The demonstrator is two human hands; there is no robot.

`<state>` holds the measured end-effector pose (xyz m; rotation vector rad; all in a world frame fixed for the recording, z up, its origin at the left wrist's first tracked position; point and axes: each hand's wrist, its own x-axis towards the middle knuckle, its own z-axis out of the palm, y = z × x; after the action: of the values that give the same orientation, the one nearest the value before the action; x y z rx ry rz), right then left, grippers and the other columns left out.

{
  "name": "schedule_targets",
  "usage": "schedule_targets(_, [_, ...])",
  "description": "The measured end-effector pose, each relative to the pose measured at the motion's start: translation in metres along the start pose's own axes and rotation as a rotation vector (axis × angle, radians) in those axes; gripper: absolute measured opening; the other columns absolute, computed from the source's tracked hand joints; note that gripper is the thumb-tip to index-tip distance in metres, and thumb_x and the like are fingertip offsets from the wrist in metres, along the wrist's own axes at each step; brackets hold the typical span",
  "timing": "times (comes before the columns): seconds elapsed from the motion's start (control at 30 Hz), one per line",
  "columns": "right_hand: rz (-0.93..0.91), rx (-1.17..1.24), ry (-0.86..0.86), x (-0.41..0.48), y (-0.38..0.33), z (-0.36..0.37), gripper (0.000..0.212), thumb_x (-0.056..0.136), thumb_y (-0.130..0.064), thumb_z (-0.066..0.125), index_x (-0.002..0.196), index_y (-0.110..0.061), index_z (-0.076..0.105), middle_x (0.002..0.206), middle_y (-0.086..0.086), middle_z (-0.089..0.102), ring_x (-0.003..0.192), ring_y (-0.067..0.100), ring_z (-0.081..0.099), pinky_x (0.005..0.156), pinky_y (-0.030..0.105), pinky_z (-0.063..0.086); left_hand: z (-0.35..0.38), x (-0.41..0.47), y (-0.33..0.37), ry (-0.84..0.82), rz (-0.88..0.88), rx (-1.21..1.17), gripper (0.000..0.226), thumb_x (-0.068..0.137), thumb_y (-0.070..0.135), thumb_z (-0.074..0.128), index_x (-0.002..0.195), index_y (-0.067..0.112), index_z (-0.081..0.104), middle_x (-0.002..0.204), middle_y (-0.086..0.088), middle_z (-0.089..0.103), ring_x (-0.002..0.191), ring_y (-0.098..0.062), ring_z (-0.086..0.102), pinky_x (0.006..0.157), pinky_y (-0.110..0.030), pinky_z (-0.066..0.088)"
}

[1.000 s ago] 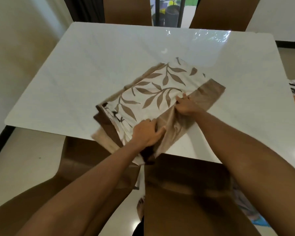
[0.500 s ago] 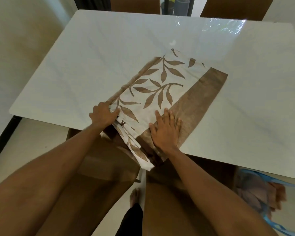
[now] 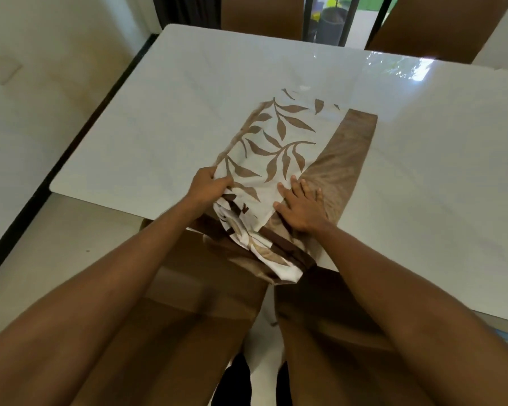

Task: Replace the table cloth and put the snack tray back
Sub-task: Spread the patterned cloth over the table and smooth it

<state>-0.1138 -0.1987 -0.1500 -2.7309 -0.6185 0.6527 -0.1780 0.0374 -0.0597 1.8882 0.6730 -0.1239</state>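
Folded cloth [image 3: 279, 159] lies on white table [image 3: 147, 118], near end hanging off the front edge. Left hand [image 3: 207, 186] pinches its left edge, fingers closed on fabric. Right hand [image 3: 304, 208] flat, fingers spread, pressing the brown border.

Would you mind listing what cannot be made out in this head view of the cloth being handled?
- Folded tablecloth: its lower layers and full size are hidden by its own folds.
- Left hand: fingertips are tucked under the cloth's edge.
- Right hand: covers the cloth beneath its palm.
- Table: its right side is cut off by the frame.
- Snack tray: not in view.
- Plants outside: too small and blurred.
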Motion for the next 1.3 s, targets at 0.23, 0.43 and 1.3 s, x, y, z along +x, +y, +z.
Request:
schedule_targets(0.23, [0.079,0.627,0.046,0.043,-0.088,-0.043,0.073,0.092,-0.076,0.029,0.134,-0.028,0.062,0.139,0.002,0.062,0.130,0.024,0.055,0.115,0.052,0.037,-0.030,-0.014,0.018,-0.026,0.085,-0.126,0.020,0.079,-0.004,0.065,0.094,0.009,0.070,0.083,0.000,0.073,0.075,-0.014,0.071,0.059,-0.020,0.055])
schedule_targets(0.43, [0.100,0.731,0.132,0.070,-0.133,-0.108,0.085,0.079,-0.056,0.077,0.147,-0.019,0.043,0.133,0.002,0.057,0.117,0.022,0.059,0.094,0.039,0.051,-0.013,-0.026,0.033,-0.138,0.408,0.191,0.018,0.072,0.013,0.068,0.079,0.030,0.069,0.094,0.005,0.072,0.083,-0.017,0.068,0.070,-0.040,0.058])
schedule_targets(1.3, [0.882,0.941,0.630,-0.086,0.195,-0.102,0.031,0.088,-0.030,0.055,0.111,-0.014,0.068,0.107,0.007,0.068,0.096,0.025,0.062,0.079,0.034,0.051,0.182,-0.082,0.121,-0.478,0.628,0.237,0.032,0.088,0.042,0.071,0.111,0.021,0.064,0.108,0.009,0.066,0.090,-0.004,0.057,0.076,-0.021,0.044])
